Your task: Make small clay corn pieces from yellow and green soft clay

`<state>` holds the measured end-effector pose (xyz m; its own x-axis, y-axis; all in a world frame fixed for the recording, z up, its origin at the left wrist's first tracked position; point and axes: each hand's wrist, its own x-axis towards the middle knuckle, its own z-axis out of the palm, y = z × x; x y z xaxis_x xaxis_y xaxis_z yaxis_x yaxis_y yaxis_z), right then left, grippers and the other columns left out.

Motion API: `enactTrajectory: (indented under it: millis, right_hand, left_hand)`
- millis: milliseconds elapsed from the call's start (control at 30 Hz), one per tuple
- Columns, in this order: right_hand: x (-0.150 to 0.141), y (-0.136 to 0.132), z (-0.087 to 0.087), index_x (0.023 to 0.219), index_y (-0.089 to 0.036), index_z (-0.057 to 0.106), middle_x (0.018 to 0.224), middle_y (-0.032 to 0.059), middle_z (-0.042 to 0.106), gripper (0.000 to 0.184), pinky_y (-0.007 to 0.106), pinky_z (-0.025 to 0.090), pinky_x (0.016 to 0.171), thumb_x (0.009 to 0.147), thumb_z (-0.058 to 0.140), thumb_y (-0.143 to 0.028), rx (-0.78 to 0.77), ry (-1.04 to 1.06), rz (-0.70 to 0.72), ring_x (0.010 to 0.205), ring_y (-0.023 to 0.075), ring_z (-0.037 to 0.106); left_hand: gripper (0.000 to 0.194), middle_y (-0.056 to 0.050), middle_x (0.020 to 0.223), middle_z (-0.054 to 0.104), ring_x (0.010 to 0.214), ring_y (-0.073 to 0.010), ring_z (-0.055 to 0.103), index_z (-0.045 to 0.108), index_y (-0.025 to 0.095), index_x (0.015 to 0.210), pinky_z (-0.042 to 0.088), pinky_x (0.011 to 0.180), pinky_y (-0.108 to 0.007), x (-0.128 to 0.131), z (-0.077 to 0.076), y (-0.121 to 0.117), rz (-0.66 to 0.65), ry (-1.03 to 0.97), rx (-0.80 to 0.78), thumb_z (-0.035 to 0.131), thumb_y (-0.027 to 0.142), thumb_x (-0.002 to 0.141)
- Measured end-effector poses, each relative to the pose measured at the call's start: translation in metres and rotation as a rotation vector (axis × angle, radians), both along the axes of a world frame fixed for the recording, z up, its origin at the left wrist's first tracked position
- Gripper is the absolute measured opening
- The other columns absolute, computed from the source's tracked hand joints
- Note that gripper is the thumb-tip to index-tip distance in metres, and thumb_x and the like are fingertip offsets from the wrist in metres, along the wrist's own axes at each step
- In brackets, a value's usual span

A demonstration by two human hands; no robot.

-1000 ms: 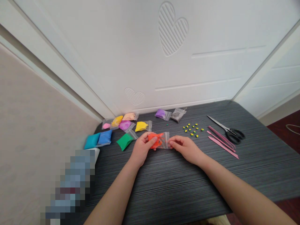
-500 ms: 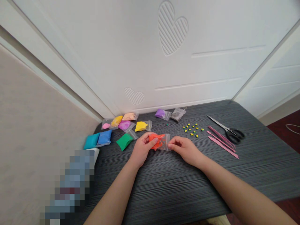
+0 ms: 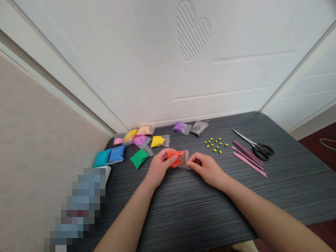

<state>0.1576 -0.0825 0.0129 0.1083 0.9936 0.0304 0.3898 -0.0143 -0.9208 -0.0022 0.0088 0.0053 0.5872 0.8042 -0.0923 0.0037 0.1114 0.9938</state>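
A small clear zip bag of orange-red clay [image 3: 178, 159] is between my hands, over the middle of the table. My left hand [image 3: 160, 164] grips its filled end, thumb on top and fingers underneath. At the zip end, my right hand [image 3: 204, 167] pinches the bag's lower corner between thumb and forefinger. A bag of green clay [image 3: 139, 158] lies just left of my left hand, and a bag of yellow clay [image 3: 158, 141] lies behind it. Several tiny yellow-and-green pieces [image 3: 217, 146] are spread beyond my right hand.
Scissors [image 3: 253, 144] and pink modelling tools [image 3: 249, 163] lie at the right. Bags of purple clay [image 3: 180, 126] and grey clay [image 3: 198, 128] sit near the white panel. More clay bags, including a blue one [image 3: 117, 154], crowd the left end, beside a pixelated object [image 3: 81, 206].
My right hand has shifted slightly left and its fingers have curled closer on the bag's zip end. My left hand keeps its hold on the bag.
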Motion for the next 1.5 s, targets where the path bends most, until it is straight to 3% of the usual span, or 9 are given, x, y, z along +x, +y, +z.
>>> enactTrajectory:
  millis: [500, 1033, 1167, 1300, 1400, 1500]
  right_hand:
    - [-0.003, -0.001, 0.001, 0.072, -0.019, 0.053, 0.065, -0.0027, 0.054, 0.013, 0.022, 0.034, 0.056, 0.079, 0.049, -0.03, 0.043, -0.09, -0.002, 0.058, 0.0094, 0.045]
    - [0.0, -0.005, 0.002, 0.075, -0.019, 0.053, 0.066, -0.0033, 0.056, 0.012, 0.02, 0.034, 0.054, 0.079, 0.047, -0.029, 0.01, -0.148, 0.081, 0.059, 0.0091, 0.048]
    - [0.001, -0.007, 0.008, 0.078, -0.019, 0.057, 0.069, -0.002, 0.06, 0.016, 0.021, 0.035, 0.056, 0.08, 0.045, -0.029, -0.019, -0.264, 0.145, 0.061, 0.0101, 0.051]
    - [0.017, -0.013, 0.025, 0.09, -0.025, 0.062, 0.08, -0.002, 0.066, 0.024, 0.023, 0.04, 0.064, 0.08, 0.04, -0.022, -0.043, -0.438, 0.208, 0.07, 0.0121, 0.058]
    - [0.045, -0.018, 0.041, 0.091, -0.027, 0.063, 0.093, -0.0046, 0.066, 0.03, 0.024, 0.04, 0.077, 0.08, 0.036, -0.021, -0.038, -0.561, 0.024, 0.085, 0.0129, 0.059]
    - [0.075, -0.022, 0.05, 0.09, -0.029, 0.065, 0.093, -0.0057, 0.066, 0.031, 0.024, 0.042, 0.076, 0.079, 0.036, -0.024, -0.123, -0.662, -0.172, 0.086, 0.0141, 0.059]
  left_hand:
    - [0.024, -0.003, 0.084, 0.062, 0.075, -0.0139, 0.056, 0.057, 0.015, 0.09, 0.043, 0.073, -0.026, -0.001, -0.001, 0.002, 0.014, -0.025, -0.035, 0.06, 0.029, 0.071]
    - [0.022, -0.001, 0.083, 0.06, 0.074, -0.0117, 0.055, 0.057, 0.017, 0.092, 0.042, 0.072, -0.023, -0.003, -0.004, 0.003, -0.002, -0.039, -0.055, 0.059, 0.026, 0.073]
    - [0.023, -0.001, 0.081, 0.061, 0.071, -0.0121, 0.055, 0.058, 0.016, 0.091, 0.043, 0.07, -0.023, -0.003, -0.004, 0.004, 0.019, -0.033, -0.069, 0.061, 0.027, 0.071]
    - [0.02, 0.0, 0.078, 0.061, 0.068, -0.0107, 0.056, 0.057, 0.016, 0.089, 0.043, 0.067, -0.022, -0.002, -0.002, 0.004, 0.047, -0.099, -0.151, 0.06, 0.026, 0.072]
    - [0.018, -0.001, 0.077, 0.062, 0.067, -0.0101, 0.056, 0.057, 0.015, 0.088, 0.043, 0.066, -0.021, -0.002, 0.0, 0.005, 0.062, -0.14, -0.204, 0.06, 0.025, 0.073]
    - [0.019, -0.002, 0.078, 0.063, 0.069, -0.0111, 0.057, 0.057, 0.015, 0.089, 0.044, 0.067, -0.022, -0.001, 0.0, 0.007, 0.066, -0.155, -0.232, 0.06, 0.024, 0.073]
